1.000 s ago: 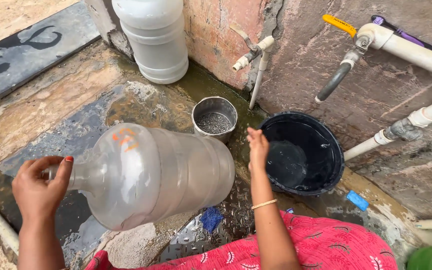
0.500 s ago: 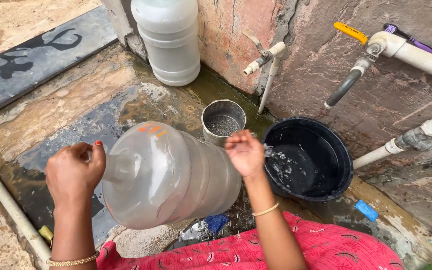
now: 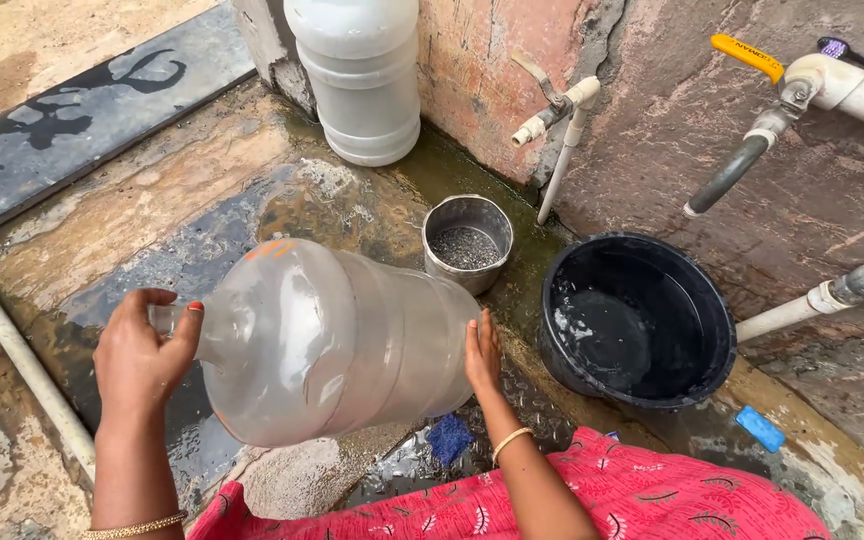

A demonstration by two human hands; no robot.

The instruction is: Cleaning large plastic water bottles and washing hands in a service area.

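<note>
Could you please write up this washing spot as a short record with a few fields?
Setting: wet stone floor beside a brick wall, with taps and pipes
Held thing: large clear water jug, lying on its side
Left hand: wrapped around the jug's neck
Right hand: palm flat against the jug's base
Near the hands: small steel pot, black tub holding some water
Farther off: white jug standing upright by the wall
On the ground: blue scrub pad, blue bar
</note>
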